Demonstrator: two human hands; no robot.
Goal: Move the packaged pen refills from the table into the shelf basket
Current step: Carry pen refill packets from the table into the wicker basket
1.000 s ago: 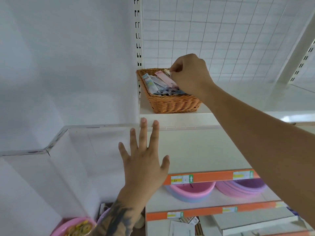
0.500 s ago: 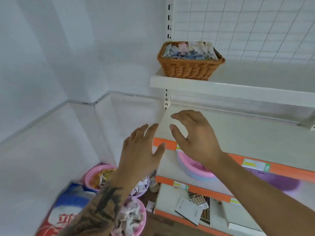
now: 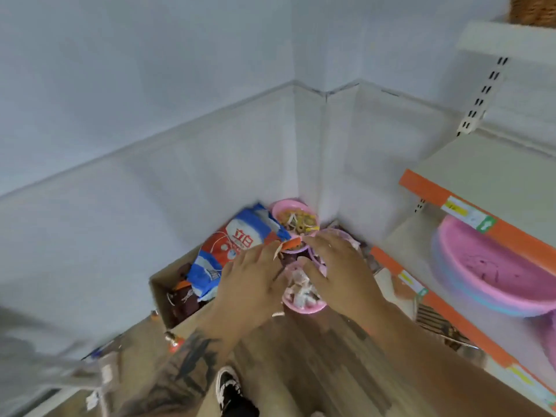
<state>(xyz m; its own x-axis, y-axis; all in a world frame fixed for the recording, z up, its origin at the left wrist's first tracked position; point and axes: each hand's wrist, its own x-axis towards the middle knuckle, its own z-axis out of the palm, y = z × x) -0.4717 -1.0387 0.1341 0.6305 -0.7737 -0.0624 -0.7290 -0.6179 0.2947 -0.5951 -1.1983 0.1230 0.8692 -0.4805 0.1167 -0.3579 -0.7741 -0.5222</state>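
Only a corner of the wicker basket (image 3: 532,9) shows, at the top right on the white upper shelf (image 3: 508,40); its contents are out of view. My left hand (image 3: 249,284) and my right hand (image 3: 340,272) hang side by side in the middle of the view, fingers loosely spread, holding nothing. They are over the floor corner, well below the basket. No packaged pen refills can be made out; small blurred items (image 3: 105,371) lie at the lower left beside a grey surface (image 3: 33,353).
In the floor corner stand pink bowls (image 3: 296,219) of small items and a cardboard box (image 3: 168,296) with a red and blue bag (image 3: 237,245). Orange-edged shelves (image 3: 469,212) with pink basins (image 3: 493,266) run along the right. My shoe (image 3: 230,386) stands on the wooden floor.
My view has swung down and left from the shelf to the floor corner. Both hands have dropped lower, away from the basket, still holding nothing.
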